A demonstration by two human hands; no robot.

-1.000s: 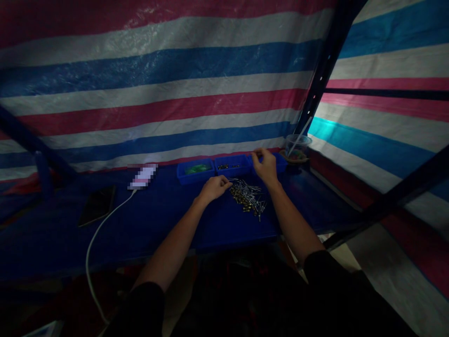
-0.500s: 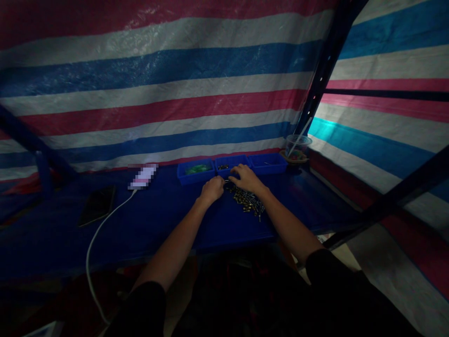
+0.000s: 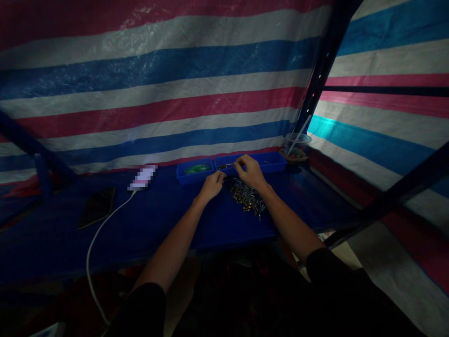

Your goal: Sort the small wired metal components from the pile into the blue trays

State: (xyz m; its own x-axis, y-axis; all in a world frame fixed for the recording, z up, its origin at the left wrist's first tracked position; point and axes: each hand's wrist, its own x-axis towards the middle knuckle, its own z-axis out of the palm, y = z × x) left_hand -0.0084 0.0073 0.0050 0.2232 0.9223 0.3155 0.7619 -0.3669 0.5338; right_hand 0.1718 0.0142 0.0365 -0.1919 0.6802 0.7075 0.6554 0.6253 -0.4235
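Both forearms extend forward, bare; left hand [image 3: 211,185] loosely curled, right hand [image 3: 249,171] raised, fingertips pinched together.

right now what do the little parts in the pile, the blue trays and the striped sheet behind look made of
Pile of small parts: likely metal; thin pins glint silver, with brassy ends. Blue trays: probably moulded plastic, with an even colour, a soft sheen and thin rims. Striped sheet: apparently woven plastic tarpaulin, glossy and crinkled. The right hand and the left hand pinch parts too small to judge.
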